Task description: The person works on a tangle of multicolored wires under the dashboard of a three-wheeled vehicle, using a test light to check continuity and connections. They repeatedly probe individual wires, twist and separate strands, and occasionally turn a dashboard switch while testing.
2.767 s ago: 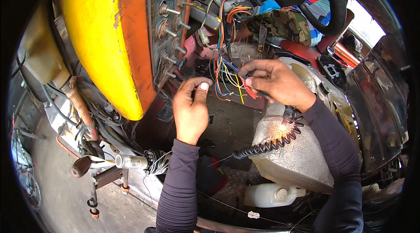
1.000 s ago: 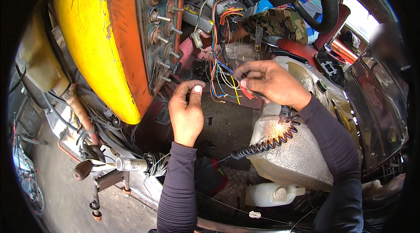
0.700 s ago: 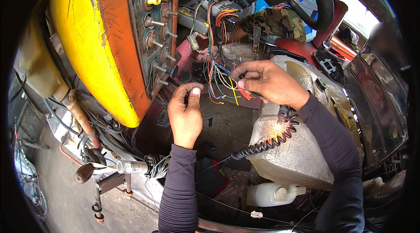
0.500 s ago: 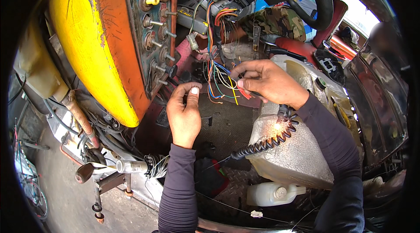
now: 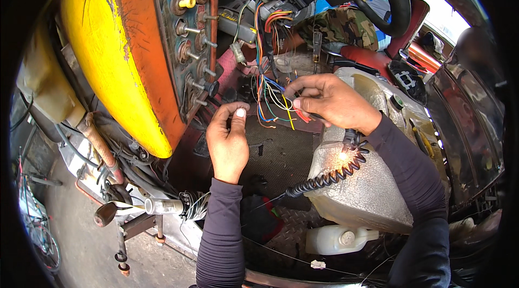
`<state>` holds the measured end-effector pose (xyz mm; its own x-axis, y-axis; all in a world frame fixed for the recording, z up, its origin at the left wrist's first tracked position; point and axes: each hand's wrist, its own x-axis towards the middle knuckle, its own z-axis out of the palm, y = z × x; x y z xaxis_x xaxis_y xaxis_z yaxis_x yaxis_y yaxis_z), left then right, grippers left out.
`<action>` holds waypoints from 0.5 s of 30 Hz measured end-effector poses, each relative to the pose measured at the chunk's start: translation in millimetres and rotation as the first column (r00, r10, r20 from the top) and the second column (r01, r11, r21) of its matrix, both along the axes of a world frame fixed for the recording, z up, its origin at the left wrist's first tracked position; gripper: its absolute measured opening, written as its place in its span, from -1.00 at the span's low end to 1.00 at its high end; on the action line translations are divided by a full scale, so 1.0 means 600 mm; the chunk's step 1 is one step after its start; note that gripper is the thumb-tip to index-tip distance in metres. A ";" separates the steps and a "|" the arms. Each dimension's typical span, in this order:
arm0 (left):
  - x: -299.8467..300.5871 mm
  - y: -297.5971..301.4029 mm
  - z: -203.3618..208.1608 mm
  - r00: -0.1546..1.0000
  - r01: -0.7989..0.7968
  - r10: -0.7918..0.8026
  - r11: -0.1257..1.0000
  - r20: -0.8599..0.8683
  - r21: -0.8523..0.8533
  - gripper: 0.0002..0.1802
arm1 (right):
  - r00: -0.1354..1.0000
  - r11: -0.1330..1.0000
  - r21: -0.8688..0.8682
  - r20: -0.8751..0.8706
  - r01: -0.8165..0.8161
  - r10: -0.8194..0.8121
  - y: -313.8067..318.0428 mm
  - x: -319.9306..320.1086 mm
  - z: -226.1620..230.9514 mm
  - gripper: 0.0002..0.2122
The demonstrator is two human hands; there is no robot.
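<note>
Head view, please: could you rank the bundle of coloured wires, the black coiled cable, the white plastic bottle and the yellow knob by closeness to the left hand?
From the left hand:
1. Bundle of coloured wires, just to its right, by the fingertips.
2. Black coiled cable, lower right, under the right wrist.
3. Yellow knob on the panel, up left, and white plastic bottle, lower right: too close to call.

A: Left side is blocked by the orange-and-yellow metal panel (image 5: 130, 45); its row of switch knobs (image 5: 190, 34) sticks out into the gap.

B: And right?

A: The translucent plastic tank (image 5: 373, 180) fills it. A black coiled cable (image 5: 330, 175) runs across its front.

B: Between?

A: Open room over the dark checker-plate floor (image 5: 278, 150). Above it hangs the loose bundle of coloured wires (image 5: 270, 99), which both hands are already in.
</note>
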<state>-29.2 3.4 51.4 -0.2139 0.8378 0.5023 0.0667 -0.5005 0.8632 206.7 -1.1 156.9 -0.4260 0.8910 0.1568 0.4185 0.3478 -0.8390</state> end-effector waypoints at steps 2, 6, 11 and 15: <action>0.000 -0.001 0.000 1.000 0.000 0.000 1.000 -0.002 -0.001 -0.86 | 1.000 1.000 -0.012 -0.029 -0.013 0.013 0.000 0.000 0.000 -0.85; 0.000 -0.001 0.000 1.000 -0.004 0.004 1.000 -0.004 -0.019 -0.86 | 1.000 1.000 -0.013 -0.031 -0.005 0.005 0.000 0.000 -0.001 -0.85; 0.000 0.000 0.000 1.000 0.001 -0.001 1.000 -0.001 -0.005 -0.86 | 0.999 1.000 -0.016 -0.040 -0.023 0.022 0.003 0.001 -0.002 -0.85; -0.001 -0.001 -0.001 1.000 0.005 -0.005 1.000 0.001 -0.026 -0.86 | 0.999 1.000 -0.017 -0.034 -0.004 0.004 0.001 0.001 -0.002 -0.84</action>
